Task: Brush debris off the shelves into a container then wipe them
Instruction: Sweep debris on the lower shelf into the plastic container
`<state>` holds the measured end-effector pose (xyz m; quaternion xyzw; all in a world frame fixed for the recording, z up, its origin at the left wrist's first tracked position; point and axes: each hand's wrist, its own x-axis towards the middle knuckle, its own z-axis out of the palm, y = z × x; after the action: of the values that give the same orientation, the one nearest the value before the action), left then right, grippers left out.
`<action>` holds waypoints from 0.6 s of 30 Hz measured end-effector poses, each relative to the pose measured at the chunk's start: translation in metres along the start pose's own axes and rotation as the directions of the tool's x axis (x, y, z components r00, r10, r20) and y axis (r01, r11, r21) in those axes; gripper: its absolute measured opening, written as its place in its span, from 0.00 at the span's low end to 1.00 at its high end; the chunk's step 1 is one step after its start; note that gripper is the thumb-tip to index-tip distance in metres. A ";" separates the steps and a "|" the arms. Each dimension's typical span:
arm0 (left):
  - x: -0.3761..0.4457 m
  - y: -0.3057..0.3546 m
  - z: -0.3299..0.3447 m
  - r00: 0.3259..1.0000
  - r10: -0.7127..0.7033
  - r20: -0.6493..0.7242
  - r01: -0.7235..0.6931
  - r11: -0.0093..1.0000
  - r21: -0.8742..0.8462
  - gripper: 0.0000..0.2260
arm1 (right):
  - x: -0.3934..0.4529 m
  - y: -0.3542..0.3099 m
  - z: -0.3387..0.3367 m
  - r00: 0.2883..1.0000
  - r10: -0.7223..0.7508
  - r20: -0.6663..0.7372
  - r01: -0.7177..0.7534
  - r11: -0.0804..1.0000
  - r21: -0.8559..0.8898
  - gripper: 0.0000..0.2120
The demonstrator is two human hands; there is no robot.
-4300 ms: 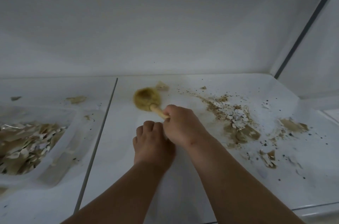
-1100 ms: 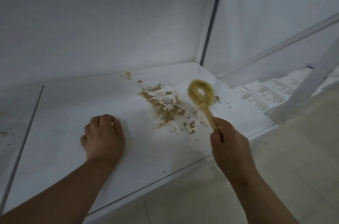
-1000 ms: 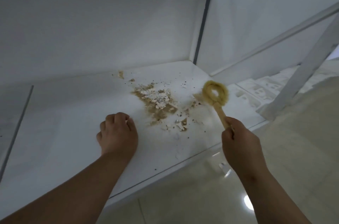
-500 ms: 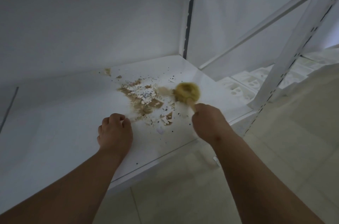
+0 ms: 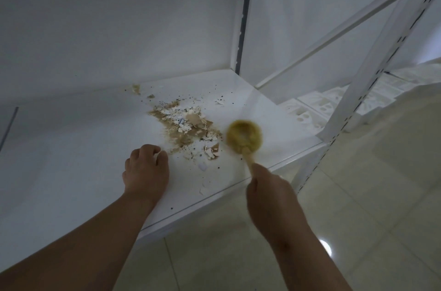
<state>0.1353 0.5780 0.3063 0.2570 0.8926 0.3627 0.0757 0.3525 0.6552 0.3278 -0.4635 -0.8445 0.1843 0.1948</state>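
Meanwhile the right hand (image 5: 269, 193) is gripping the brush (image 5: 244, 139) beside the debris (image 5: 186, 128) while the left hand (image 5: 145, 169), curled and holding nothing, is resting on the shelf (image 5: 71, 159), risking scattering bits over the edge.

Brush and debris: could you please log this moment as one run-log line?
right hand: grips brush | left hand: rests on shelf, fingers curled | debris: piled left of brush | container: out of view
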 end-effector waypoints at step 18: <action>0.000 -0.003 0.001 1.000 0.023 -0.020 -0.023 1.000 0.000 0.09 | -0.046 -0.032 -0.008 1.000 -0.011 0.023 0.008 0.991 0.130 0.19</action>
<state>0.1345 0.5763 0.3032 0.2635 0.8902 0.3663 0.0625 0.3566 0.6013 0.3430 -0.4435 -0.8353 0.2436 0.2153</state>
